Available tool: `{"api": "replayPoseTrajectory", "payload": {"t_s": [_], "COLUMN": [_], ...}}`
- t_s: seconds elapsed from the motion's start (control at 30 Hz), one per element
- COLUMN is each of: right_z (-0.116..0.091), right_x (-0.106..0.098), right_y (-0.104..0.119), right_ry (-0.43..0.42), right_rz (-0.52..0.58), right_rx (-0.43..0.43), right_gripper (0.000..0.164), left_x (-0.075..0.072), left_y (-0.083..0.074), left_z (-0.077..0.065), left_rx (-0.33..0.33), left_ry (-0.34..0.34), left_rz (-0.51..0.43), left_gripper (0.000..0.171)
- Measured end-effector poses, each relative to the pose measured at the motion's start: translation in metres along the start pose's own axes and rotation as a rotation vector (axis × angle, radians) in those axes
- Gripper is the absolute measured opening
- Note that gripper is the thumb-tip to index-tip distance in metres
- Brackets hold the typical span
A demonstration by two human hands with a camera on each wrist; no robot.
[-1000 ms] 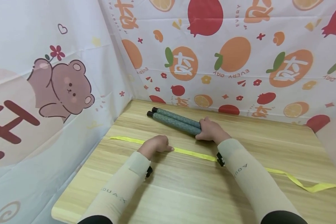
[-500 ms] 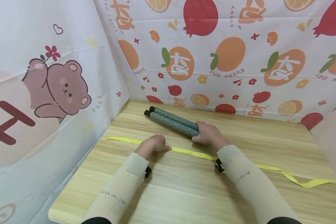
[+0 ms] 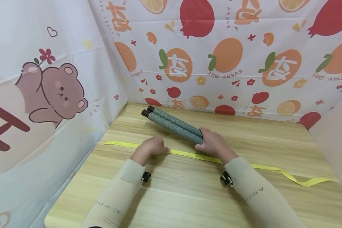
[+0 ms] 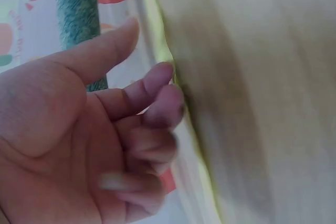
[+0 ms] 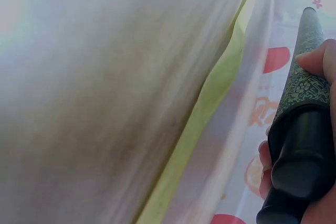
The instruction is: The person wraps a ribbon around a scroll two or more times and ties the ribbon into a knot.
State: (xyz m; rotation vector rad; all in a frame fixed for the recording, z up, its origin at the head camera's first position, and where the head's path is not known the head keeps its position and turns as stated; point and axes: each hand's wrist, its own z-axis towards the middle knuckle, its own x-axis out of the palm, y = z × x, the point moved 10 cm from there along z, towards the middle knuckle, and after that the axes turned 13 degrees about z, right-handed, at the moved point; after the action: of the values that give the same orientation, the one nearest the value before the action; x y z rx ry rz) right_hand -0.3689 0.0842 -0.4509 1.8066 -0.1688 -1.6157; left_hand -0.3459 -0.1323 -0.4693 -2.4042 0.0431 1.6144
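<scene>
Our right hand had its fingers wrapped round two green, patterned cylindrical rods near their right ends, with the black caps of their far ends pointing toward the back left of the table. Our left hand was half open, thumb apart, fingers loosely curled beside a narrow, flat yellow ribbon, which looked like cloth; we couldn't tell whether it was pinched.

Holding both rods by one end, we judged, called for a firm grip with the pair pressed together, lest the far ends splay or dip. The right forearm crossed over the ribbon, so it wanted keeping high to avoid dragging it, and the left fingers light to avoid creasing it.

We counted two hands, two rods, one ribbon, one pale wood-grained table, one fruit-printed white cloth behind and one bear-printed cloth at the left.
</scene>
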Motion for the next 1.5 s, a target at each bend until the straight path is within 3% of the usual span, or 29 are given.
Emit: {"api": "replayPoseTrajectory", "payload": {"t_s": [0.1,0.23,0.33,0.43,0.63,0.8,0.9,1.07,1.23,1.5], "right_z": [-0.007,-0.017,-0.024,-0.032,-0.049,-0.065,-0.072,-0.080,-0.087,-0.091], "right_x": [-0.002,-0.004,-0.005,-0.005,-0.006,-0.006,-0.005,0.001,0.005,0.011], "right_y": [0.000,0.004,0.011,0.018,0.036,0.053,0.060,0.063,0.063,0.057], "right_ry": [-0.025,-0.053,-0.080,-0.114,-0.202,-0.268,-0.307,-0.328,-0.307,-0.235], "right_rz": [0.009,0.048,0.090,0.139,0.203,0.180,0.178,0.207,0.242,0.387], "right_rx": [0.005,0.015,0.011,0.010,-0.025,-0.050,-0.068,-0.082,-0.037,0.041], "right_gripper": [0.070,0.077,0.077,0.074,0.073,0.073,0.071,0.071,0.078,0.091], "left_x": [-0.015,-0.032,-0.031,-0.025,-0.036,-0.047,-0.049,-0.048,-0.046,-0.044], "left_y": [0.000,-0.003,-0.008,-0.017,-0.032,-0.035,-0.036,-0.039,-0.045,-0.054], "left_z": [-0.001,-0.001,0.004,0.009,0.009,0.006,0.003,0.001,0.002,0.003], "left_rx": [-0.013,0.016,0.054,0.089,0.156,0.164,0.178,0.179,0.183,0.218], "left_ry": [-0.089,-0.216,-0.217,-0.178,-0.271,-0.380,-0.436,-0.469,-0.446,-0.382], "left_rz": [-0.109,-0.343,-0.568,-0.888,-1.504,-1.834,-1.914,-1.946,-1.916,-1.866], "left_gripper": [0.046,0.050,0.077,0.086,0.059,0.036,0.029,0.022,0.021,0.033]}}
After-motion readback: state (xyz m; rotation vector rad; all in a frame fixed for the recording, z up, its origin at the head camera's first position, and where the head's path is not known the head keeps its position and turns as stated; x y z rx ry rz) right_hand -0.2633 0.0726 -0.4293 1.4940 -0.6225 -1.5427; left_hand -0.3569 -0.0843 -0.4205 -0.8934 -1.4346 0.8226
